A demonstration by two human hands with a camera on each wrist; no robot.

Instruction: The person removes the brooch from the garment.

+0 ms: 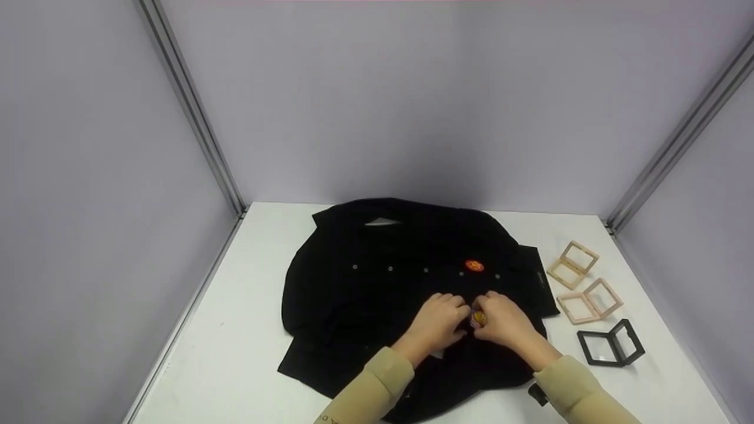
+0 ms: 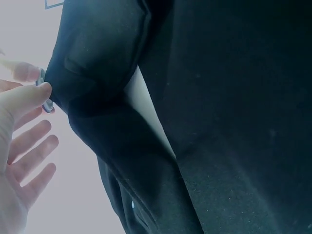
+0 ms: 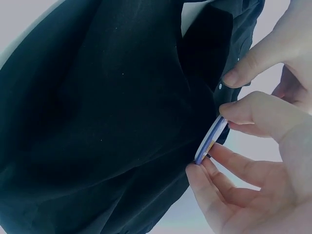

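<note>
In the head view, the left hand and right hand meet, fingers bent, over a black garment; the right grips a small badge lying between them; a red emblem sits on the cloth just beyond the hands; to the right hand's right stand two tan frames and a black frame; in the left wrist view, the left hand's thumb and a finger pinch the badge, seen edge-on against the cloth, its other fingers spread; in the right wrist view, the right hand's fingers hold the badge's blue-white rim, touching the garment.
</note>
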